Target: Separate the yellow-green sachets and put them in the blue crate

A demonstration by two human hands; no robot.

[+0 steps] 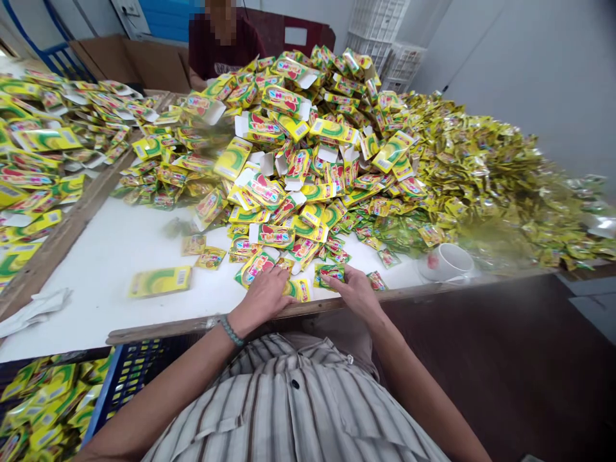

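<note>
My left hand [264, 294] rests at the near edge of the white table [110, 256], fingers curled over a yellow carton [255, 266] with red print and a small sachet [302, 290]. My right hand [355, 289] pinches a green-and-yellow sachet [330, 274] just to the right of it. A large heap of open yellow cartons [289, 135] rises directly behind both hands. A wide pile of loose yellow sachets [481, 173] spreads to the right.
A white cup [447, 262] stands near the table's front edge, right of my right hand. One flat yellow carton [160, 281] lies alone at left. More cartons cover the left table [38, 147]. A blue crate [115, 385] holds cartons below. A person [219, 45] sits at the far side.
</note>
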